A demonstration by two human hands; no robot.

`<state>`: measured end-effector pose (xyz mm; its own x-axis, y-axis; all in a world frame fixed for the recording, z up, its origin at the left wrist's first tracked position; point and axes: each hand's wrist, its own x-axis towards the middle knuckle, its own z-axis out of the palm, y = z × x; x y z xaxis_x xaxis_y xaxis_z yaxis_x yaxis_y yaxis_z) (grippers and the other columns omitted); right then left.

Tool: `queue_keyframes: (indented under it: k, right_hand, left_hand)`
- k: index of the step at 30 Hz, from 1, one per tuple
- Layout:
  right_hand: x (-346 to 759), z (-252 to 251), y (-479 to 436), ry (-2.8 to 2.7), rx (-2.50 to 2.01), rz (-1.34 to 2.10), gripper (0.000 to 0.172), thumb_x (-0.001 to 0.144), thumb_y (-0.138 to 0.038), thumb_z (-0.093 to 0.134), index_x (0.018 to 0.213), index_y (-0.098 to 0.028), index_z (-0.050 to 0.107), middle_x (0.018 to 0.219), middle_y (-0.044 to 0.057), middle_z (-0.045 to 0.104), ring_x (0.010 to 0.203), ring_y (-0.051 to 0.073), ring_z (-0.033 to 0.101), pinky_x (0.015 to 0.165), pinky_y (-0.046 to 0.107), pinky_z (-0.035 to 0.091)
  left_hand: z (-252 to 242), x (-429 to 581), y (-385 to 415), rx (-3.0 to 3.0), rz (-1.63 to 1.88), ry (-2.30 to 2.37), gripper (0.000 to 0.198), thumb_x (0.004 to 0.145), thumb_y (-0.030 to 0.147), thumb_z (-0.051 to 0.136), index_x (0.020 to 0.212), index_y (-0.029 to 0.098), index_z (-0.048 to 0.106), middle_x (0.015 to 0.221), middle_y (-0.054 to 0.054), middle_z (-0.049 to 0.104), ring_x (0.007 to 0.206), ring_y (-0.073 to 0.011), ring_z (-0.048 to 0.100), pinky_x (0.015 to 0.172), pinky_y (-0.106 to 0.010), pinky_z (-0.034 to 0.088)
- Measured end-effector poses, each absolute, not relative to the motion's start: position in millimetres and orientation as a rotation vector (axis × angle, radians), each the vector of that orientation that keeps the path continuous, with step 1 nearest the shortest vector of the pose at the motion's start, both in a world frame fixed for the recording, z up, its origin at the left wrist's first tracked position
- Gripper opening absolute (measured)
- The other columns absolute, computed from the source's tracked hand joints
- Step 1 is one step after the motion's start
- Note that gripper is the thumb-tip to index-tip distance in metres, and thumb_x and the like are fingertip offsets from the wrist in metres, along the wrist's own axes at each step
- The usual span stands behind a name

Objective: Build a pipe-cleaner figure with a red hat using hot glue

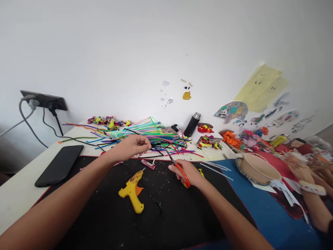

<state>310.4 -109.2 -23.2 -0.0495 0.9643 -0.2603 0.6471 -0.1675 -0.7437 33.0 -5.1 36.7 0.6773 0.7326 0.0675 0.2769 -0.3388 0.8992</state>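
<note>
My right hand (188,172) grips red-handled scissors (176,164), their blades pointing up-left toward a black strand. My left hand (132,146) is pinched on a thin black pipe cleaner (156,150) at the edge of a big heap of coloured pipe cleaners (145,133). Both hands hover over a black mat (104,215). A yellow glue gun (132,190) lies on the mat between my forearms, with a small pink piece (148,164) just beyond it.
A black phone (59,165) lies at the left. A black bottle (192,124), orange and mixed craft bits and a paper bowl (257,167) sit to the right. Another person's hand (303,172) works at the far right. Cables run to a wall socket (44,100).
</note>
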Motion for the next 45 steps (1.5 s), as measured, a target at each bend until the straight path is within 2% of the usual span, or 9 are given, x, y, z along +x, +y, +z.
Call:
queue_keyframes:
  k: [2,4,8,12,16,29,35,39,45]
  right_hand:
    - [316,-16,-111,-1.926,-2.042,0.855,0.042,0.093,-0.061,0.061,0.085,-0.020,0.063,0.067,0.003,0.068,0.058,0.018,0.065,0.056,0.026,0.043]
    - [320,-11,-112,-2.113,-2.210,0.607,0.037,0.090,-0.056,0.067,0.094,-0.019,0.071,0.087,0.010,0.077,0.079,0.025,0.072,0.064,0.029,0.043]
    - [316,3,-114,-2.360,-2.293,0.430,0.039,0.088,-0.046,0.071,0.119,-0.023,0.075,0.114,0.012,0.078,0.104,0.032,0.071,0.075,0.032,0.044]
    - [290,18,-123,-2.396,-2.221,0.326,0.033,0.095,-0.043,0.063,0.117,-0.021,0.076,0.107,0.014,0.079,0.097,0.031,0.072,0.074,0.033,0.043]
    - [253,12,-129,-2.402,-1.992,0.483,0.037,0.097,-0.050,0.062,0.122,-0.025,0.073,0.092,0.006,0.079,0.085,0.026,0.072,0.071,0.032,0.043]
    - [217,-24,-73,-2.348,-1.989,0.286,0.033,0.103,-0.044,0.052,0.117,-0.023,0.072,0.107,0.011,0.078,0.099,0.027,0.071,0.076,0.032,0.043]
    - [211,-40,-61,-2.314,-2.038,0.301,0.029,0.095,-0.041,0.062,0.113,-0.019,0.070,0.104,0.013,0.077,0.094,0.028,0.071,0.074,0.032,0.041]
    - [214,-46,-62,-2.284,-2.030,0.326,0.025,0.091,-0.040,0.065,0.101,-0.018,0.069,0.094,0.013,0.076,0.086,0.027,0.070,0.066,0.031,0.037]
    - [229,-57,-76,-2.066,-1.890,0.518,0.020,0.094,-0.038,0.061,0.085,-0.020,0.059,0.079,0.002,0.069,0.069,0.016,0.063,0.059,0.026,0.035]
  left_hand:
    - [38,32,-6,1.920,0.592,0.787,0.030,0.085,0.050,0.065,0.083,0.019,0.064,0.069,0.002,0.061,0.064,-0.0150,0.053,0.062,-0.026,0.039]
    - [40,30,-7,1.934,0.591,0.794,0.029,0.084,0.049,0.065,0.083,0.020,0.065,0.069,0.002,0.061,0.065,-0.0153,0.053,0.063,-0.026,0.040]
    - [41,25,-2,1.979,0.611,0.802,0.027,0.084,0.046,0.065,0.080,0.020,0.065,0.068,0.002,0.061,0.064,-0.0153,0.053,0.064,-0.026,0.040]
    - [35,20,8,2.004,0.652,0.787,0.025,0.086,0.044,0.064,0.084,0.020,0.066,0.070,0.001,0.061,0.064,-0.0153,0.053,0.064,-0.026,0.040]
    - [30,18,13,2.015,0.670,0.787,0.027,0.086,0.047,0.064,0.085,0.020,0.066,0.071,0.001,0.062,0.064,-0.0160,0.054,0.063,-0.027,0.040]
    - [35,19,6,2.080,0.687,0.730,0.020,0.086,0.039,0.062,0.082,0.020,0.064,0.073,0.001,0.060,0.067,-0.0156,0.054,0.064,-0.027,0.038]
    - [30,20,10,2.069,0.678,0.741,0.021,0.088,0.039,0.061,0.082,0.020,0.066,0.072,0.001,0.061,0.066,-0.0163,0.054,0.063,-0.027,0.037]
    - [30,22,8,2.052,0.672,0.761,0.022,0.087,0.041,0.061,0.083,0.019,0.066,0.072,0.001,0.061,0.067,-0.0166,0.053,0.064,-0.028,0.038]
    - [28,24,7,2.045,0.686,0.788,0.025,0.086,0.044,0.062,0.082,0.019,0.066,0.070,0.002,0.062,0.066,-0.0169,0.055,0.065,-0.027,0.041]
